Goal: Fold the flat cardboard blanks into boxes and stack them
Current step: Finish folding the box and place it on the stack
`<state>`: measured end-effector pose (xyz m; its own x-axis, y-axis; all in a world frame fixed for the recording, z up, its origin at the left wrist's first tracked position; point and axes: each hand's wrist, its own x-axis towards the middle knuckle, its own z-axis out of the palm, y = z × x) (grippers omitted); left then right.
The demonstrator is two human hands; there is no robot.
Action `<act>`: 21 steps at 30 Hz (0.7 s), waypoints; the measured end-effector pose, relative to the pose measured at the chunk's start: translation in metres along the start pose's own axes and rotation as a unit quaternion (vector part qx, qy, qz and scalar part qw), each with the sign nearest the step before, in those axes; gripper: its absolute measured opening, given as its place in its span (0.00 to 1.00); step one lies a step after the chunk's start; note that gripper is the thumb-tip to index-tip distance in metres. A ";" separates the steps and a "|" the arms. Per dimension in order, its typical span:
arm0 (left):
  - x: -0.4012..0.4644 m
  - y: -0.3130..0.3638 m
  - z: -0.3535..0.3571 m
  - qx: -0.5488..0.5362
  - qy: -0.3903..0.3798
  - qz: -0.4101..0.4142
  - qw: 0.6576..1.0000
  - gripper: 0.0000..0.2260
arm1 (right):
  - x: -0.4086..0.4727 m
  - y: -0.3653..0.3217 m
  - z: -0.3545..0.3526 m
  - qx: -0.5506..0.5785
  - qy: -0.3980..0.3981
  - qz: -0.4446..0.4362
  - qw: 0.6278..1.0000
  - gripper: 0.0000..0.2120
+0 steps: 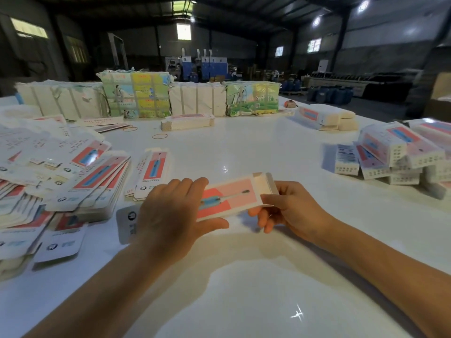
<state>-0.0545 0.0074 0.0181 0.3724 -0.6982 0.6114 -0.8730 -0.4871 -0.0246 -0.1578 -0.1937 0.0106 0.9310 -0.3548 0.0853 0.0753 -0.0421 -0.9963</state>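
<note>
Cardboard blanks (pixel 56 181) heaped loose across left side of white table (pixel 244 147), overlapping, printed faces up. Folded boxes (pixel 400 152) piled at right edge, well apart from heap. Wrapped bundles (pixel 136 96) lined along far side, with small banded stack of flats (pixel 188 121) just in front. Two rubber bands (pixel 159 136) lying between that stack and loose heap.

Both bare forearms reaching in from bottom corners, meeting near table's middle. Held between them, just above surface: one pink-and-red carton (pixel 229 196), long axis running left to right, printed face up, right end open with flaps (pixel 266 184) standing out.

Left hand (pixel 170 215) seen from back, fingers curved over carton's left end, thumb extended beneath near edge, closed around it. Right hand (pixel 290 208) gripping right end, thumb on top near flaps, fingers curled underneath.

Single blank (pixel 151 172) lying flat just beyond left hand; another grey-backed blank (pixel 127 223) partly hidden behind left wrist.
</note>
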 end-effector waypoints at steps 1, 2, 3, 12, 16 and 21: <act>0.000 0.000 -0.001 -0.002 -0.008 -0.006 1.000 0.32 | 0.000 0.000 0.000 0.010 0.000 0.007 1.000 0.10; 0.000 0.001 -0.001 -0.008 -0.017 -0.016 1.000 0.31 | 0.000 -0.001 0.001 0.023 0.003 0.016 1.000 0.10; -0.001 0.000 -0.001 -0.012 -0.022 -0.029 0.999 0.31 | 0.002 -0.003 0.001 0.035 0.017 0.025 0.999 0.09; -0.003 -0.011 0.004 -0.010 -0.010 -0.136 0.991 0.40 | 0.005 -0.040 0.016 -0.231 0.153 -0.089 0.957 0.10; -0.006 -0.013 0.004 0.002 -0.013 -0.143 0.990 0.40 | 0.002 -0.031 0.049 -0.263 0.156 -0.111 0.945 0.08; -0.006 -0.012 0.003 0.027 -0.013 -0.146 0.989 0.40 | 0.000 -0.015 0.058 -0.243 0.193 -0.148 0.939 0.03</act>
<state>-0.0457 0.0157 0.0123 0.6144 -0.5361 0.5789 -0.7092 -0.6967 0.1076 -0.1384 -0.1383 0.0252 0.6898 -0.5683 0.4486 0.0506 -0.5802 -0.8129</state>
